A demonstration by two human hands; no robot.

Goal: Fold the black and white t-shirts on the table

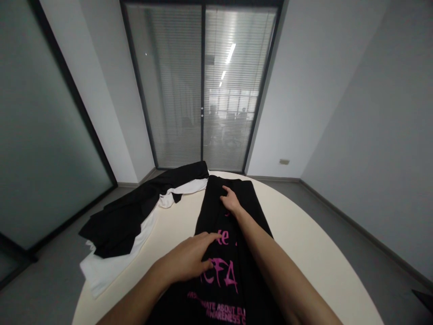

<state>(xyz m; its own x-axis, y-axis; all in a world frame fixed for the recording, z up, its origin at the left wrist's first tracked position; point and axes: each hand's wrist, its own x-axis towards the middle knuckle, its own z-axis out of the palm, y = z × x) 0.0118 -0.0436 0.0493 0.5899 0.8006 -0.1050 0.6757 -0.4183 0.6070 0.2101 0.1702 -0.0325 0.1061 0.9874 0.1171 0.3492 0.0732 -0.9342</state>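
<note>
A black garment (252, 203) with pink lettering lies lengthwise on a pale round table (304, 234), its sides folded inward and its near end cut off by the frame. My left hand (191, 256) rests on its left part beside the large pink letters, thumb and fingers apart. Farther up, near the far end of the cloth, my right hand (230, 199) touches the fabric with its fingers spread. Neither hand grips anything visible. Part of the lettering is hidden by my left hand and by the folds.
To the left, a black garment (125, 221) and a white cloth (98, 273) lie loosely on the table, reaching its left edge. Beyond the table stand a glass partition with blinds (176, 90) and pale walls (304, 90).
</note>
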